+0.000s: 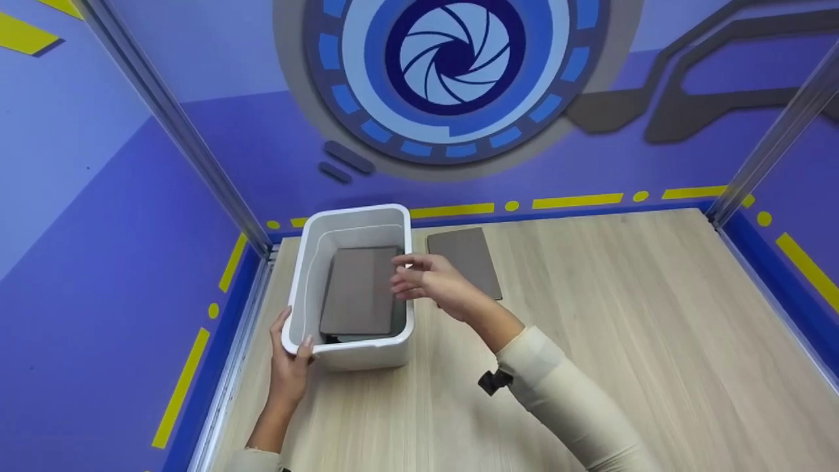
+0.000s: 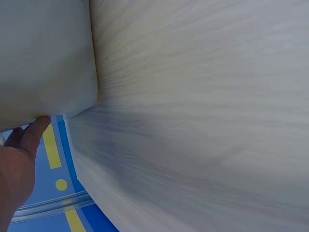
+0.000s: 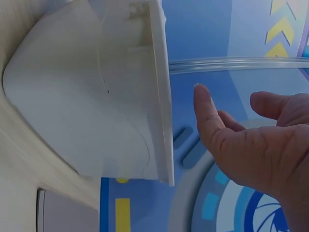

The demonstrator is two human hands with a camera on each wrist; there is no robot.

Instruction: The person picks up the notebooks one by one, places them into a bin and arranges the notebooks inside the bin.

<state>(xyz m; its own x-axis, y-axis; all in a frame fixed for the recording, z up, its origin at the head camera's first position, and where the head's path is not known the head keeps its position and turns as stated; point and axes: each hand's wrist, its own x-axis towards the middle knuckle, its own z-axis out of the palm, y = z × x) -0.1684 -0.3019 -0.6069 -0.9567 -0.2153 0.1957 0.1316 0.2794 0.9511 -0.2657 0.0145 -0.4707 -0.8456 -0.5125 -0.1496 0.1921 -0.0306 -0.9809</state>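
Observation:
A white plastic bin (image 1: 357,357) stands at the left of the table. Its front left corner is gripped by my left hand (image 1: 288,373), thumb over the rim and fingers along the outer side. In the left wrist view the left hand (image 2: 19,169) touches the bin's wall (image 2: 48,58). A flat grey-brown notebook-like thing (image 1: 357,292) lies inside the bin, over something dark that is mostly hidden. Above the bin's right rim hovers my right hand (image 1: 432,282), holding nothing. The right wrist view shows this hand (image 3: 256,140) with loosely bent fingers, apart from the bin (image 3: 87,96).
A second flat grey-brown notebook-like thing (image 1: 468,265) lies on the wooden table (image 1: 623,328), right of the bin and partly behind my right hand. Blue-purple panels (image 1: 229,151) with metal corner posts (image 1: 177,131) enclose the table at the back and sides.

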